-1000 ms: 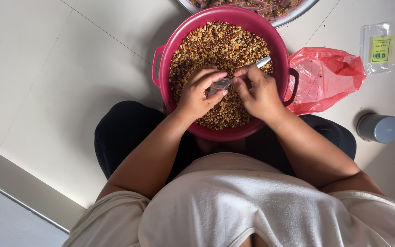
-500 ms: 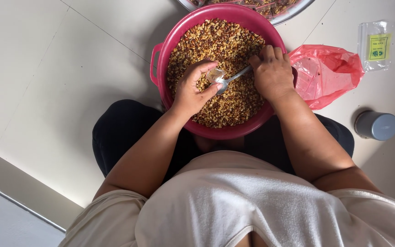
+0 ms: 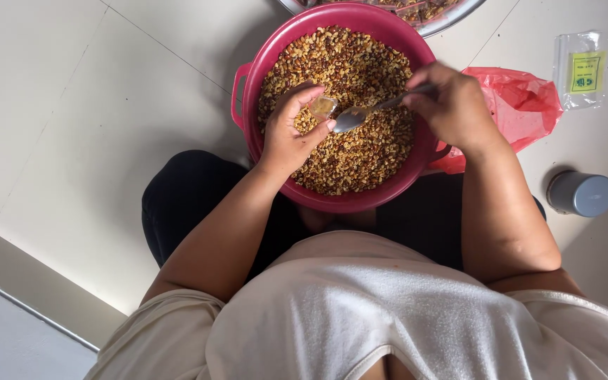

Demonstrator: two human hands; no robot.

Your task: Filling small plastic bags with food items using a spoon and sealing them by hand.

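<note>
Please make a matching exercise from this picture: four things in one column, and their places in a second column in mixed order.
Things:
1. spoon
2. small clear bag
3. red plastic bag
4. grey cup

Places:
A. floor, lower right of the pink basin
B. in the right hand
C. in the left hand
D. beside the basin's right rim

Pairs: 1-B, 2-C, 3-D, 4-A

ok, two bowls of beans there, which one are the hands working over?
The pink plastic bowl on the lap; both hands are over it. The metal bowl sits beyond it, cut off by the top edge, untouched.
</note>
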